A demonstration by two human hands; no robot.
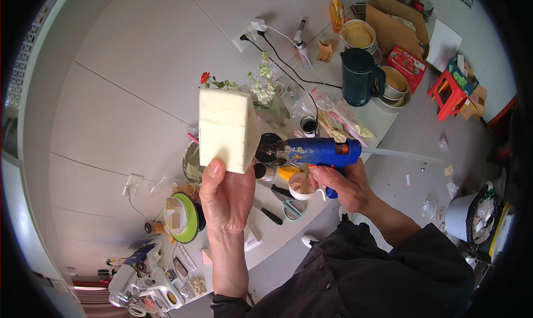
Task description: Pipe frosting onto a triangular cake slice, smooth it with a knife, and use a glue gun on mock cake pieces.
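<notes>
My left hand (229,197) holds up a pale cream rectangular block (222,128), its thumb on the near face and the fingers hidden beneath. In my right hand (347,185) is a blue hot glue gun (316,151), its dark barrel crusted with residue and pointing left toward the block's right side. Whether the nozzle touches the block cannot be told. A translucent glue stick (402,154) juts from the gun's rear. Below the gun are a white cup (300,186), scissors with light blue handles (293,209) and a black-handled knife (270,215).
Flowers (264,85) stand behind the block. A dark green electric kettle (360,78), round tins and a cardboard box (395,24) occupy the table's far right. A green turntable (186,218) and a white stand mixer (129,282) are at left. Black cords run from the wall socket.
</notes>
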